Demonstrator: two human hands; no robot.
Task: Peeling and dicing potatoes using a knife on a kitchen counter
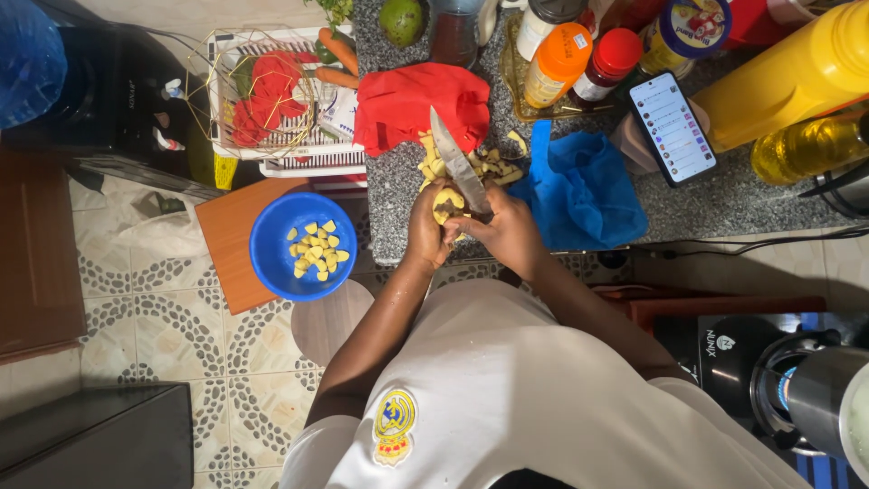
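Blue bowl [274, 249] of yellow pieces sits low at left, below the bench [724, 195], likely to catch cuts. Left hand [429, 228] closed on a yellow tuber [445, 205] at the bench edge; right hand [509, 231] grips knife [457, 161], blade angled up-left. Peels [493, 166] behind. Orange-capped bottle [554, 65], phone [672, 126], yellow jug [792, 77] at right.
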